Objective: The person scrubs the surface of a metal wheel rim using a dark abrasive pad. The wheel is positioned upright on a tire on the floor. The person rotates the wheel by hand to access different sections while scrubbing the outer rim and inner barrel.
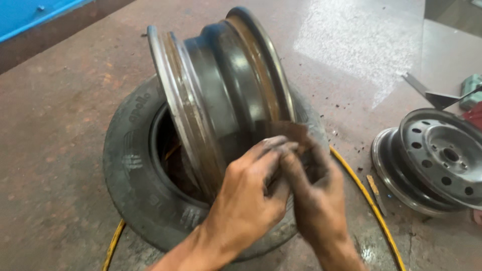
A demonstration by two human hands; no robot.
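A rusty steel wheel rim (221,85) stands on edge, leaning inside a black tyre (128,170) that lies flat on the floor. Both my hands meet at the rim's lower right side. My left hand (246,200) and my right hand (311,195) together pinch a small brown piece of sandpaper (286,131) against the rim's barrel. Both hands are smeared with dark grime. The part of the rim behind my hands is hidden.
A second steel rim (437,160) lies flat on the concrete floor at the right. A yellow hose (369,200) curves past the tyre. Rust flakes (346,135) dot the floor. A metal tool (432,93) lies at the far right, a blue wall strip (35,17) at top left.
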